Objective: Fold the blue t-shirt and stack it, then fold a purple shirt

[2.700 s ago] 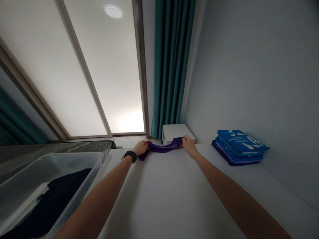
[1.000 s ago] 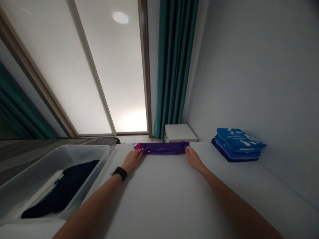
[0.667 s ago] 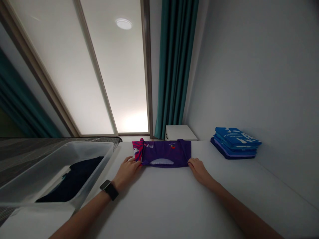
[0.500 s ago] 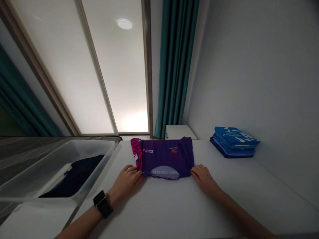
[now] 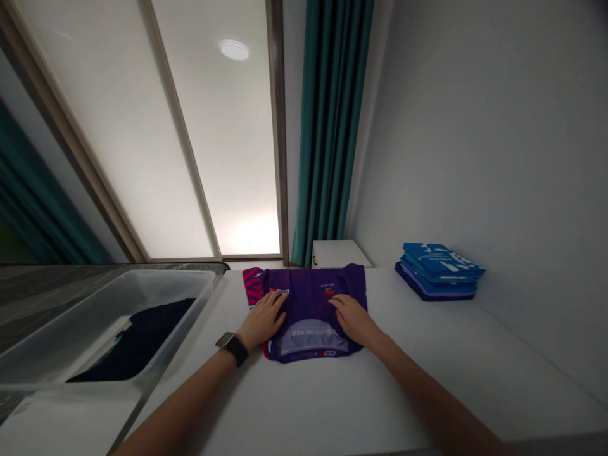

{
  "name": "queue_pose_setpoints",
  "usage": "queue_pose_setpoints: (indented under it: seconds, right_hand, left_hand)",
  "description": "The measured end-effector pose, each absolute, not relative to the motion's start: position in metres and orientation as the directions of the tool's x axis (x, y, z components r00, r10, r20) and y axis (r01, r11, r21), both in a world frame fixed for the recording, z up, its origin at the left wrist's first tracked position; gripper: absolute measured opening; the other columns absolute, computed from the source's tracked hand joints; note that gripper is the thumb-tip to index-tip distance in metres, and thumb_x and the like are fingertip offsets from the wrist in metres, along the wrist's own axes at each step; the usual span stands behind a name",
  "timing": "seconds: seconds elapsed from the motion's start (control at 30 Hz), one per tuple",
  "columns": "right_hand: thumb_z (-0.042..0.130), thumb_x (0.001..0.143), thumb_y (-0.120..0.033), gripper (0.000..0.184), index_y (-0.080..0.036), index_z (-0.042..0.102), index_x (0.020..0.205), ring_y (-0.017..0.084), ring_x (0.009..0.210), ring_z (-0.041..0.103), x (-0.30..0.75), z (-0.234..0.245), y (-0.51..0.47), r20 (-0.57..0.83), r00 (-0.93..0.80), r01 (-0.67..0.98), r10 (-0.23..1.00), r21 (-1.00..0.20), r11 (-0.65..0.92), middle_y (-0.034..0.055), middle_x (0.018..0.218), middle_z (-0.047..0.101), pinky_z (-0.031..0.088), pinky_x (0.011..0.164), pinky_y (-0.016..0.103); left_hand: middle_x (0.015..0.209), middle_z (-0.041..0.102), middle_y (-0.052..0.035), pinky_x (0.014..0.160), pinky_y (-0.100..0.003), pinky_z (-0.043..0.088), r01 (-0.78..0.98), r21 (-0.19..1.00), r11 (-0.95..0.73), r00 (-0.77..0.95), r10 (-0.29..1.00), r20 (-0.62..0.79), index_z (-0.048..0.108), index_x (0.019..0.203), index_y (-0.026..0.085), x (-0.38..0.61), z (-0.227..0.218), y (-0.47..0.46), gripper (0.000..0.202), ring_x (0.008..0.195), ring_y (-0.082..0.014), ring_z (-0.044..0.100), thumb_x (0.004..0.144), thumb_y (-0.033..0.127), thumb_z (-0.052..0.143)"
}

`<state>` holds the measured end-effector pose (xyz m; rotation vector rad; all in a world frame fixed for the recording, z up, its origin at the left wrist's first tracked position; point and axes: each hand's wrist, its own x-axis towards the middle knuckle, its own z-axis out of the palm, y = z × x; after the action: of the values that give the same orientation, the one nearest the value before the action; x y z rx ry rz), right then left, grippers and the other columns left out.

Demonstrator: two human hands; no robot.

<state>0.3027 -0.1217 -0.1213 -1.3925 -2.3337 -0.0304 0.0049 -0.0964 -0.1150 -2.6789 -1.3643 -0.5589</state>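
Observation:
A folded purple shirt point(image 5: 311, 291) with a pink striped sleeve at its left edge lies flat on the white table point(image 5: 304, 399). My left hand point(image 5: 264, 318), with a dark watch on its wrist, lies flat on the shirt's left half, fingers stretched out. My right hand point(image 5: 350, 318) presses flat on the right half, fingers spread. Neither hand grips the cloth.
A stack of folded blue shirts point(image 5: 437, 270) sits at the table's far right by the wall. A clear plastic bin point(image 5: 99, 304) with dark clothes stands at the left. A white box point(image 5: 338, 252) and a teal curtain point(image 5: 327, 126) are behind the table.
The purple shirt was drawn toward me from the table's far edge and laid flat. Both hands let go of its near corners and now rest flat on top.

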Motion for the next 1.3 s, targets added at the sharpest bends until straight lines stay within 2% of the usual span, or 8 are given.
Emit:
queue_pose_setpoints:
  seconds: [0.17,0.3,0.4,0.73,0.93,1.07,1.2,1.3]
  right_hand:
    - [0.032,0.096,-0.032,0.051,-0.012,0.048,0.14,0.026,0.139,0.035,0.3,-0.141,-0.108,0.234,-0.356,0.903,0.905,-0.163,0.397,0.0142,0.148,0.044,0.029,0.115,0.044]
    - [0.026,0.098,-0.044,0.059,-0.013,0.039,0.147,0.028,0.145,0.021,0.303,-0.142,-0.117,0.155,-0.311,0.935,0.938,-0.128,0.332,0.012,0.154,0.033,0.019,0.118,0.046]
    - [0.024,0.098,-0.047,0.061,-0.016,0.037,0.148,0.029,0.146,0.018,0.301,-0.142,-0.132,0.143,-0.273,0.951,0.951,-0.108,0.289,0.0104,0.156,0.029,0.018,0.117,0.047]
    - [0.033,0.097,-0.045,0.055,-0.022,0.041,0.146,0.031,0.143,0.024,0.293,-0.15,-0.191,0.237,-0.208,0.963,0.949,-0.12,0.241,0.0109,0.154,0.035,0.025,0.113,0.051]
    - [0.038,0.096,-0.031,0.042,-0.018,0.055,0.132,0.025,0.116,0.055,0.306,-0.124,-0.164,0.273,-0.3,0.926,0.914,-0.149,0.348,0.0134,0.126,0.063,0.041,0.101,0.044]
    - [0.038,0.095,-0.028,0.042,-0.015,0.056,0.131,0.025,0.13,0.046,0.317,-0.129,-0.142,0.3,-0.339,0.91,0.892,-0.137,0.392,0.014,0.137,0.054,0.035,0.109,0.044]
    - [0.033,0.097,-0.037,0.049,-0.017,0.047,0.14,0.026,0.138,0.036,0.331,-0.15,-0.14,0.261,-0.185,0.966,0.948,-0.128,0.224,0.0145,0.148,0.043,0.029,0.111,0.047]
    - [0.034,0.096,-0.044,0.053,-0.018,0.046,0.141,0.029,0.137,0.037,0.347,-0.156,-0.152,0.262,-0.018,0.997,0.965,-0.063,0.036,0.0161,0.147,0.043,0.026,0.111,0.049]
  left_hand:
    - [0.147,0.042,-0.0109,0.114,-0.045,0.031,0.827,0.116,-0.55,0.482,0.8,0.357,0.045,0.141,0.019,-0.004,-0.147,-0.079,0.05,0.137,-0.0263,0.035,0.097,0.042,0.037]
    - [0.151,0.038,-0.0119,0.113,-0.049,0.03,0.858,0.072,-0.509,0.456,0.818,0.349,0.046,0.141,0.019,-0.009,-0.148,-0.087,0.053,0.143,-0.0313,0.025,0.097,0.047,0.037]
    - [0.151,0.039,-0.0119,0.111,-0.051,0.032,0.883,0.051,-0.466,0.425,0.842,0.332,0.042,0.144,0.02,-0.011,-0.145,-0.101,0.056,0.142,-0.0329,0.026,0.096,0.048,0.037]
    - [0.148,0.043,-0.0132,0.106,-0.054,0.034,0.905,0.011,-0.425,0.405,0.87,0.28,0.044,0.144,0.022,-0.012,-0.134,-0.167,0.058,0.138,-0.0378,0.033,0.094,0.052,0.04]
    - [0.132,0.057,-0.0141,0.106,-0.047,0.038,0.867,0.062,-0.495,0.457,0.838,0.299,0.051,0.136,0.016,-0.004,-0.107,-0.14,0.05,0.123,-0.0284,0.05,0.097,0.044,0.039]
    - [0.143,0.049,-0.0136,0.113,-0.042,0.032,0.801,0.087,-0.593,0.551,0.785,0.283,0.047,0.139,0.014,0.0,-0.114,-0.107,0.05,0.133,-0.0248,0.043,0.097,0.04,0.039]
    - [0.149,0.043,-0.0132,0.114,-0.046,0.029,0.836,0.105,-0.539,0.501,0.827,0.255,0.045,0.142,0.017,0.0,-0.133,-0.095,0.054,0.139,-0.0256,0.036,0.098,0.045,0.036]
    - [0.151,0.04,-0.0115,0.115,-0.05,0.025,0.868,0.101,-0.486,0.454,0.859,0.235,0.043,0.144,0.02,0.003,-0.14,-0.099,0.055,0.141,-0.0279,0.032,0.098,0.049,0.034]
